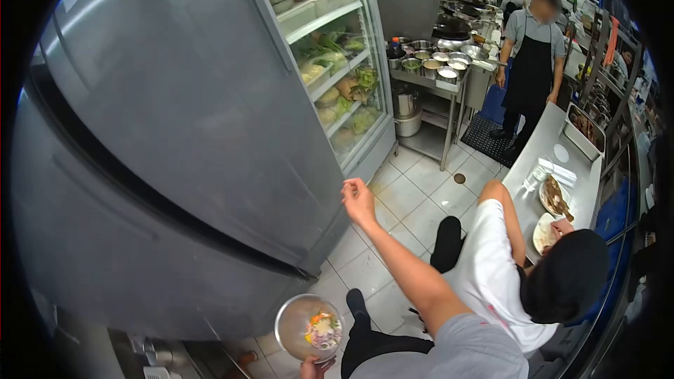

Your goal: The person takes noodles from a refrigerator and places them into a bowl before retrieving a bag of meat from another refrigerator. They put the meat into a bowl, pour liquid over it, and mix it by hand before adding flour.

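Left hand (316, 367): grasping the rim of a stainless steel mixing bowl (286, 321), fingers at the bowl's near edge. Bowl is held above the tile floor (365, 271), just past the bottom corner of the big steel refrigerator (196, 119). Inside, piled toward one side of the bowl: chopped vegetables (324, 330), with purple-white slices that look like onion, orange bits, pale minced stuff on top.

Right hand (359, 202): arm stretched out, fingers loosely curled, nothing visible in grip. It's near the refrigerator's side edge, below the glass-door fridge (371, 149); can't tell if it touches steel. Glass-door fridge has leafy greens on its shelves.

Right side: long steel table (530, 151). Deep steel tray of brown food (580, 146) at its far right corner. Oval plate of browned food (558, 200) nearer, drinking glass (533, 178) by the left edge. Co-worker in white (488, 267) sits at that edge, one hand at a white plate (538, 242). Co-worker in black apron (530, 63) stands at the table's far end.
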A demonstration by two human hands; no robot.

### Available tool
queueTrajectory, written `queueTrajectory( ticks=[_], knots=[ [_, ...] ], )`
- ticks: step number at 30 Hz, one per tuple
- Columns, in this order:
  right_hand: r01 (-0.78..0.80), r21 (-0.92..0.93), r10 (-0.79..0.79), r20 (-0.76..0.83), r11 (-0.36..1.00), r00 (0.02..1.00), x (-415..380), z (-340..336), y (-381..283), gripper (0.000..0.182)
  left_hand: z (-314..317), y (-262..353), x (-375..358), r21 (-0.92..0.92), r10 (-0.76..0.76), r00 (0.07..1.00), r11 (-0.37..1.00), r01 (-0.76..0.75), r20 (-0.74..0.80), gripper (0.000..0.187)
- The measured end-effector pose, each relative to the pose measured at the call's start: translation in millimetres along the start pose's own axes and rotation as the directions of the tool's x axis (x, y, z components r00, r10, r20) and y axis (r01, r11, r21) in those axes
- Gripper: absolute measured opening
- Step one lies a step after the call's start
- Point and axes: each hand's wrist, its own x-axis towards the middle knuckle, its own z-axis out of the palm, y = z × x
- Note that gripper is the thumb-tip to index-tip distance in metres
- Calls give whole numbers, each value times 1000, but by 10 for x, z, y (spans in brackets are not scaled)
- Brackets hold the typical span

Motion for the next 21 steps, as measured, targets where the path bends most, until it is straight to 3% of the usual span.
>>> queueTrajectory(
  ticks=[2, 3, 5, 7, 9, 11, 15, 17, 18, 20, 21],
  knots=[
    [146, -221, -167, -79, 964, 983, 236, -88, -215, 38, 210, 113, 144, 41, 58, 997, 998, -56, -46, 57],
    [200, -304, -228, -58, 931, 972, 704, 471, -113, 41, 9, 514, 745, 41, -40, 999, 998, 40, 12, 57],
    [352, -355, -376, 3, 866, 927, 1082, 871, -40, 46, 28, 711, 1263, 96, -129, 988, 988, 120, 89, 56],
    [630, -434, -680, 52, 644, 731, 1553, 1441, 116, 54, 391, 1294, 1462, 208, -136, 985, 972, 112, 104, 54],
    [513, -332, -516, 87, 792, 852, 1569, 1852, 17, 58, 692, 1734, 1664, 330, -114, 988, 941, 75, 100, 53],
    [425, -302, -380, 198, 853, 903, 1443, 1736, -279, 58, 798, 1943, 2018, 368, -100, 987, 929, 46, 127, 54],
    [227, -396, -31, 445, 890, 895, 1945, 945, -272, 58, 1044, 2198, 2550, 419, -211, 965, 899, 128, 158, 52],
    [206, -582, -55, 266, 786, 962, 2398, 652, -307, 54, 1150, 2364, 2675, 422, -226, 960, 896, 138, 166, 50],
    [398, -630, -281, 282, 667, 917, 2586, 621, -385, 52, 1294, 2439, 2656, 419, -216, 961, 899, 127, 174, 49],
    [663, -688, -655, 360, 294, 664, 2913, 560, -521, 47, 1495, 2450, 2720, 394, -198, 966, 911, 120, 164, 46],
    [680, -715, -586, 485, 163, 649, 3119, 546, -542, 46, 1536, 2435, 2758, 383, -203, 967, 915, 131, 155, 46]
  ],
)
